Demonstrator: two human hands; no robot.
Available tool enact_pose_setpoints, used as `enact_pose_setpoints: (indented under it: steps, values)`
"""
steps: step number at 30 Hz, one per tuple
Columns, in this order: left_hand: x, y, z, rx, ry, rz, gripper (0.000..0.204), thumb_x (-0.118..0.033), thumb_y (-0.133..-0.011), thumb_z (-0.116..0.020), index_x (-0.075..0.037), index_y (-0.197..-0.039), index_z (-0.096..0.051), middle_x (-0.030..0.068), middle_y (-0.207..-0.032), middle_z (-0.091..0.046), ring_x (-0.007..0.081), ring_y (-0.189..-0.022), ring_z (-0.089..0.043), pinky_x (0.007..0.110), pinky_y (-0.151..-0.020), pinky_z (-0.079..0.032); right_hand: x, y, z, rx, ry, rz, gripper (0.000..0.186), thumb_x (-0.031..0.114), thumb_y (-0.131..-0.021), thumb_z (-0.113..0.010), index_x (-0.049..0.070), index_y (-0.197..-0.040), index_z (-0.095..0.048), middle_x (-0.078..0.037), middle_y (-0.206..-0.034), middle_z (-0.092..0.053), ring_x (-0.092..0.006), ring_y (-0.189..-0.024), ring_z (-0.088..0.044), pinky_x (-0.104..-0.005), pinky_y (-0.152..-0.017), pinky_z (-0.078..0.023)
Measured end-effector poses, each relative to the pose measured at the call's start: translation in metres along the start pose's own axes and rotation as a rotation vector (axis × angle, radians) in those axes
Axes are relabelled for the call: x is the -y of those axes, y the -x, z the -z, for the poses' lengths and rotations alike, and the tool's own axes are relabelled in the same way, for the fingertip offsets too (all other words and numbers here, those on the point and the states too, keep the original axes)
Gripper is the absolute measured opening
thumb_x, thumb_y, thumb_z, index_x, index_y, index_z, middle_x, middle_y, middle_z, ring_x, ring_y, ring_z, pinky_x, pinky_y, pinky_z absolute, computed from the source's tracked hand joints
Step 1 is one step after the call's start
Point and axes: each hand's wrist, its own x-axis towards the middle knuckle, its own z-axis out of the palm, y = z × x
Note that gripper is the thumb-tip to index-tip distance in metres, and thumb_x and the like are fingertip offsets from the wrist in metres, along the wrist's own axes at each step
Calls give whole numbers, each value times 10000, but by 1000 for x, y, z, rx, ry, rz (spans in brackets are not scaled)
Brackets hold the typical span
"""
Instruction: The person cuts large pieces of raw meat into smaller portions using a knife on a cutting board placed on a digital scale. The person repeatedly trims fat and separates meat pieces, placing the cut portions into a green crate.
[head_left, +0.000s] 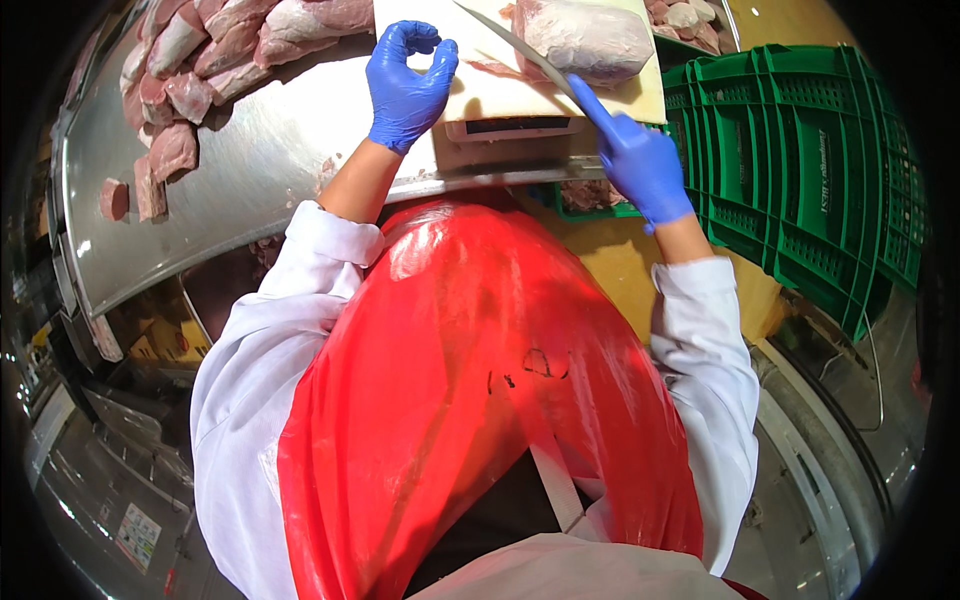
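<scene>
My right hand (640, 160), in a blue glove, is closed around the handle of a knife (520, 46), index finger stretched along it toward the blade. The long blade points up and left across a white cutting board (620, 100). Beside the blade, on the board's far side, lies a large pale piece of raw meat (585, 40). My left hand (410, 85), also gloved in blue, hovers near the board's left edge. Its fingers are curled, with a gap between them and the thumb, and nothing shows in it. A thin meat scrap (495, 70) lies between the hands.
Many raw meat pieces (225, 50) are heaped on the metal table (130, 235) at far left. Green plastic crates (790, 160) stand on the right. More meat trimmings (590, 195) sit in a green crate below the table edge. A dark display panel (515, 126) shows under the board.
</scene>
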Motion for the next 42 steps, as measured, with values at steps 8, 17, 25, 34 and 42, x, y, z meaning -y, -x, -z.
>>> enact_pose_setpoints:
  steps: [8,17,25,34,42]
  values:
    - [-14,26,-36,9,-52,-43,207,-134,-865,-796,-12,-972,-669,65,-863,-707,128,-803,-658,287,-778,-535,-39,88,29,-106,-460,-32,779,31,-894,-624,309,-1587,-402,-164,-852,-675,-370,-635,-652,-431,-576,-552]
    - [-28,27,-43,-241,66,-14,185,-122,-881,-761,5,-961,-652,90,-842,-694,161,-771,-651,310,-754,-533,-8,-56,-7,-220,-256,66,829,92,-884,-649,382,-1597,-341,-135,-926,-703,-371,-696,-680,-470,-621,-565]
    - [-23,40,-40,-303,5,34,173,-115,-878,-765,-2,-947,-654,83,-810,-699,162,-727,-656,309,-728,-539,-50,64,7,77,-72,126,917,50,-848,-652,368,-1626,-284,-142,-811,-631,-360,-547,-623,-462,-524,-530]
    - [-31,39,-91,14,-501,113,343,-365,-810,-811,-33,-837,-733,120,-712,-727,240,-655,-719,355,-671,-569,-51,64,24,-241,-567,-60,743,89,-925,-642,282,-1595,-386,-186,-982,-723,-381,-726,-693,-436,-649,-561]
    - [-20,47,-82,38,-337,155,165,-250,-846,-684,-108,-773,-723,97,-746,-714,305,-774,-684,440,-806,-463,8,-33,0,-109,-143,32,823,101,-912,-602,353,-1625,-278,-156,-818,-669,-365,-644,-680,-489,-576,-558]
